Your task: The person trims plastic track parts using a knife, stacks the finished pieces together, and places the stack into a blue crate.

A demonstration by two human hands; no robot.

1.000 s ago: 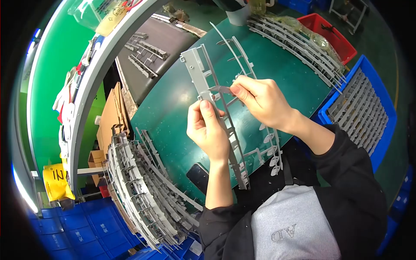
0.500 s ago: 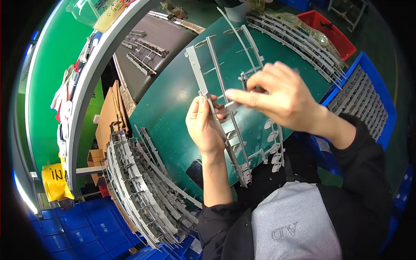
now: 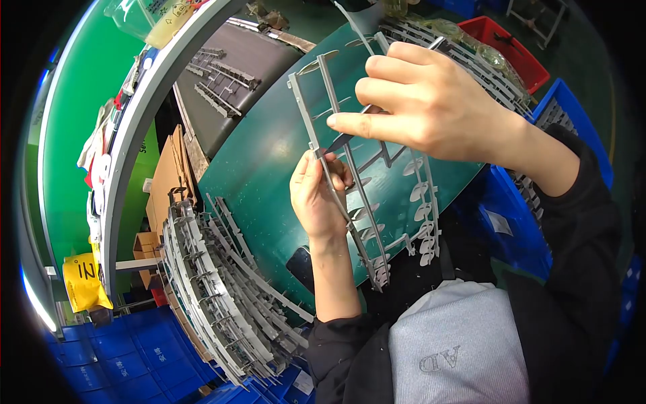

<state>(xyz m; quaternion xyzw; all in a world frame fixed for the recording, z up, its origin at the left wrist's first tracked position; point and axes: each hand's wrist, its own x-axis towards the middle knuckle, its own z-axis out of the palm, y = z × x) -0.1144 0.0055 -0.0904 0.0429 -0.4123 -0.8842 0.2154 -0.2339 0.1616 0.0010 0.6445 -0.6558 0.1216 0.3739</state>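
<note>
Above the green tabletop [image 3: 249,175], a grey moulded-plastic lattice frame [image 3: 357,176] is held up at a tilt, its lower end near the wearer's lap. It looks light for its length, fairly stiff along the long bars but likely to flex or twist across the thin crosspieces. The right hand [image 3: 424,101] curls round a dark knife-like tool [image 3: 340,142], index finger extended; whether its tip touches the frame I cannot tell. The left hand [image 3: 321,195] pinches an outer bar between thumb and fingers, a sensible hold, since that bar seems sturdiest. The leaf-shaped tabs [image 3: 423,212] look fragile, best left ungripped; the smooth plastic may be slightly slippery.
</note>
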